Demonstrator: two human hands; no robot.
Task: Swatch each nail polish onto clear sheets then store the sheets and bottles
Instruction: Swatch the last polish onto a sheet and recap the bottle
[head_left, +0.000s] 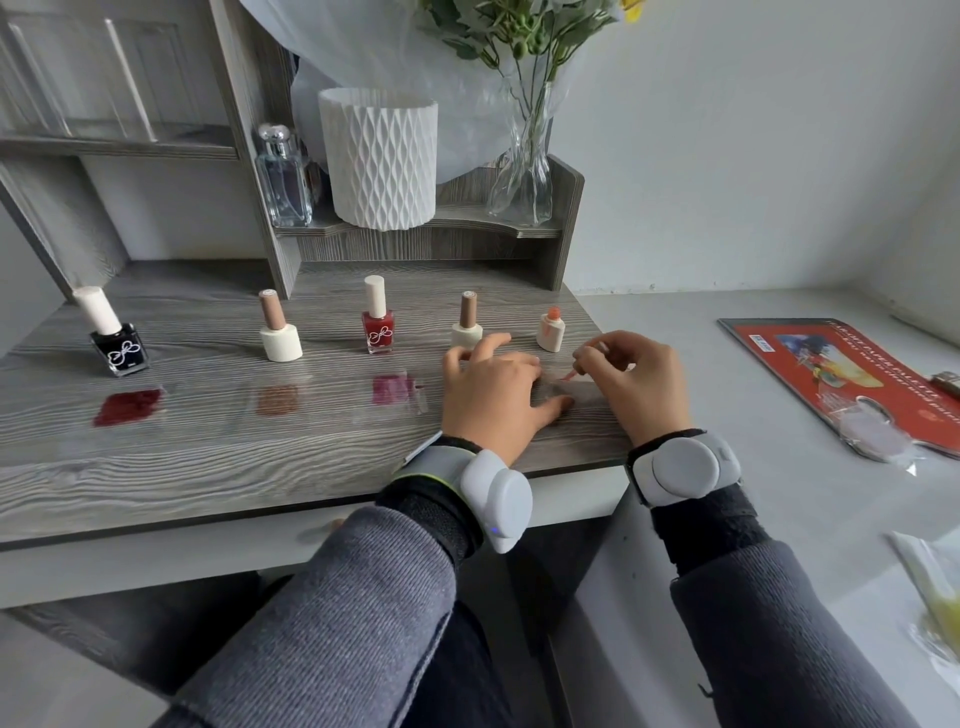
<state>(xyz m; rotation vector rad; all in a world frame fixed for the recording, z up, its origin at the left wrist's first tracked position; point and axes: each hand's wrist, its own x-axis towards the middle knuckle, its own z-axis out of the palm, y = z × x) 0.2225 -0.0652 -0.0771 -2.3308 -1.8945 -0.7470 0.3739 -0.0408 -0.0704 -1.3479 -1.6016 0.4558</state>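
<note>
- While our left hand (493, 387) lies spread on the wood-grain surface (208, 457), its grip released and its straight fingers pressing down a clear sheet (579, 388), our right hand (631, 382) is just beside it.
- Our right grip pinches the polish brush (571, 373), held tilted, with its peach-tinted tip touching the clear sheet between our two hands.
- Just behind the right hand stands the open bottle (550, 332), small and pale, its uncapped neck orange.
- Four capped bottles stand upright in a row to its left: the right cream bottle (466, 325), partly hidden by our left fingers, then the red bottle (377, 327), the left cream bottle (280, 338) and the black bottle (118, 345) at the far end.
- In front of three of them lie painted sheets: a dark red swatch (127, 406) before the black bottle, a brown swatch (278, 400) before the left cream bottle, and a magenta swatch (393, 389) before the red bottle.
- On the shelf behind stand a perfume bottle (284, 179), a white ribbed vase (379, 156) and a glass vase (522, 176) with green stems.
- Well to the right lies a red paper palette pad (841, 374).
- Both our wrists carry grey strapped devices.
</note>
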